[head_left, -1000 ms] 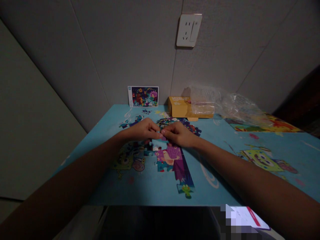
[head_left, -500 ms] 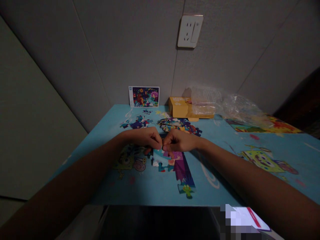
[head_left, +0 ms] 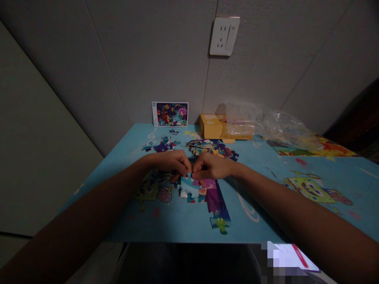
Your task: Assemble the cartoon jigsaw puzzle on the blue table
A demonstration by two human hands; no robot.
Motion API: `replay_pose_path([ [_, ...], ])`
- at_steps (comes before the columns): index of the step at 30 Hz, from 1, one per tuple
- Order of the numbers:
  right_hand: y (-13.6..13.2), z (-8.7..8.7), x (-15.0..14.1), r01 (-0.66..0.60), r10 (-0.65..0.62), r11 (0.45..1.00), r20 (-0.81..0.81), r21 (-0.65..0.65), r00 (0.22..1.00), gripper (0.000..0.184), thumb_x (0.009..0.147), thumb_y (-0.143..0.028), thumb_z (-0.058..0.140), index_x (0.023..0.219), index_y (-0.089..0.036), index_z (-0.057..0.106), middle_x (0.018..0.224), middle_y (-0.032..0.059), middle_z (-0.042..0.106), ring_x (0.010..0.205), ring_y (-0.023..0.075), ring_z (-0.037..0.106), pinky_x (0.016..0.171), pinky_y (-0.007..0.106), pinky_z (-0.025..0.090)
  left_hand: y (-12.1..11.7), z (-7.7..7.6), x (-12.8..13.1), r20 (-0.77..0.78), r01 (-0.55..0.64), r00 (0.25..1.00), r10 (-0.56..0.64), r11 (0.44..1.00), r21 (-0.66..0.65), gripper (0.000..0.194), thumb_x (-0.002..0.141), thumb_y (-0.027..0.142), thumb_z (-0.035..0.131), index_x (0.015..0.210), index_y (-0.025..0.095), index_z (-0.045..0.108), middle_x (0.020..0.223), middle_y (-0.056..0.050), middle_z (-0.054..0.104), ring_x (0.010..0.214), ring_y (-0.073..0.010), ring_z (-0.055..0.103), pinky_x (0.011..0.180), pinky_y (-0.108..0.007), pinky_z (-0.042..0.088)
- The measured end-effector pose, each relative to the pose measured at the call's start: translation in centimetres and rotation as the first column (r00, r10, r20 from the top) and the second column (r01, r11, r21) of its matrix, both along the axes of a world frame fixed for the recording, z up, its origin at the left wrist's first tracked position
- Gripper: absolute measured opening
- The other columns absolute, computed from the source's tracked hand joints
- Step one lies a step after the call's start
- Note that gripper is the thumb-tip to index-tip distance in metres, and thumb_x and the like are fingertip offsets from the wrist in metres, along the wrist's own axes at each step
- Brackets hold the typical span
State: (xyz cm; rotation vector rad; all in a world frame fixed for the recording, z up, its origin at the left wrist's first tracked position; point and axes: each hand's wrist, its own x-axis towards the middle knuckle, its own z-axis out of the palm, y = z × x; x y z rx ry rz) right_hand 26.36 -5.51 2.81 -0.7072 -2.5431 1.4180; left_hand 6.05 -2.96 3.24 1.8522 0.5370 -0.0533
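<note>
The light-blue puzzle section (head_left: pixel 190 186) sits over the purple puzzle section (head_left: pixel 214 199) on the surface (head_left: pixel 166 228), far edge pinched in the grip of left hand (head_left: pixel 178 162) and right hand (head_left: pixel 211 165); uneven thumb pressure could split its joints, or tilting could snag pieces beneath

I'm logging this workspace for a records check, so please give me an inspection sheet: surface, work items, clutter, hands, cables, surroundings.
Surface: blue table top, printed with cartoon figures.
Work items: partly joined puzzle section at and below the hands; pile of pieces beyond them; more pieces to its left; picture card upright at the back.
Clutter: yellow box, partly covered in this view by clear plastic.
Hands: left hand and right hand close together, fingers curled at a light-blue piece; exact grip unclear.
Cables: nothing seen.
Surroundings: grey wall with a socket; lit screen, lower right, partly pixelated.
</note>
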Motion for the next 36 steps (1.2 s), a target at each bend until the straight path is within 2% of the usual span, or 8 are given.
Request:
replay_pose_path([
  [4,0.07,-0.11,0.0,0.001,-0.001,1.0,-0.002,0.002,1.0,0.028,0.083,-0.025,0.056,0.058,-0.013,0.061,0.047,-0.0014,0.059,0.042,0.0073,0.042,0.046,0.019,0.032,-0.11,-0.16,-0.04,0.003,0.005,1.0,-0.005,0.999,0.031,0.011,0.073,0.023,0.062,0.068,0.015,0.065,0.042,0.003,0.056,0.038,-0.0096,0.051,0.039,-0.017,0.028],
  [7,0.27,-0.22,0.07,-0.019,0.019,1.0,-0.005,0.012,1.0,0.03,0.084,-0.027,0.057,0.058,-0.013,0.062,0.047,-0.001,0.058,0.041,0.0069,0.04,0.045,0.019,0.031,-0.09,-0.25,-0.08,0.011,0.022,1.0,-0.022,0.998,0.051,0.008,0.073,0.021,0.061,0.069,0.015,0.065,0.043,0.004,0.057,0.038,-0.0086,0.052,0.04,-0.016,0.031],
  [11,0.51,-0.21,0.24,-0.026,0.026,0.999,-0.014,-0.031,1.0,0.038,0.087,-0.033,0.053,0.057,-0.012,0.064,0.045,0.0,0.057,0.04,0.0064,0.033,0.045,0.021,0.028,0.02,-0.18,-0.08,0.001,0.048,0.999,-0.049,0.996,0.069,0.015,0.075,0.022,0.061,0.061,0.015,0.059,0.042,0.004,0.056,0.037,-0.0076,0.049,0.039,-0.016,0.027],
  [14,0.58,-0.18,0.32,-0.016,0.014,0.997,-0.036,-0.074,0.999,0.042,0.087,-0.035,0.049,0.054,-0.012,0.064,0.046,0.0021,0.057,0.043,0.0087,0.038,0.044,0.022,0.027,0.03,-0.09,-0.05,-0.013,0.043,0.999,-0.043,0.997,0.065,0.014,0.075,0.023,0.062,0.063,0.015,0.06,0.042,0.003,0.057,0.038,-0.0081,0.05,0.039,-0.017,0.028],
  [16,0.58,-0.18,0.33,-0.015,0.012,0.997,-0.05,-0.078,0.999,0.042,0.086,-0.035,0.049,0.054,-0.013,0.064,0.046,0.0024,0.058,0.044,0.0095,0.04,0.044,0.023,0.027,0.02,-0.07,-0.05,-0.022,0.039,0.999,-0.038,0.998,0.058,0.013,0.075,0.023,0.063,0.066,0.015,0.062,0.042,0.003,0.057,0.039,-0.0089,0.052,0.04,-0.017,0.03],
  [23,0.41,0.16,0.27,-0.036,0.035,0.996,-0.014,-0.083,0.999,0.03,0.083,-0.028,0.055,0.06,-0.012,0.065,0.047,-0.001,0.057,0.042,0.007,0.034,0.047,0.022,0.028,-0.04,-0.04,-0.1,-0.015,0.03,0.999,-0.029,0.998,0.059,0.01,0.075,0.021,0.062,0.068,0.015,0.063,0.042,0.004,0.058,0.039,-0.0084,0.053,0.04,-0.016,0.031],
  [31,0.28,0.32,0.18,-0.028,0.026,0.996,-0.021,-0.082,0.999,0.03,0.083,-0.027,0.054,0.058,-0.012,0.064,0.046,-0.0004,0.058,0.041,0.007,0.036,0.046,0.021,0.029,-0.14,-0.05,-0.03,-0.02,0.026,0.999,-0.025,0.998,0.063,0.011,0.075,0.02,0.062,0.066,0.015,0.063,0.042,0.004,0.058,0.039,-0.0082,0.054,0.041,-0.016,0.032],
  [36,0.64,-0.42,0.04,-0.012,-0.004,0.989,-0.114,-0.145,0.993,0.037,0.083,-0.031,0.045,0.056,-0.013,0.063,0.045,0.003,0.059,0.041,0.01,0.041,0.042,0.022,0.028,0.0,-0.18,-0.02,-0.01,0.023,1.0,-0.023,0.999,0.046,0.009,0.075,0.02,0.062,0.068,0.015,0.066,0.043,0.003,0.059,0.038,-0.0085,0.053,0.041,-0.016,0.034],
])
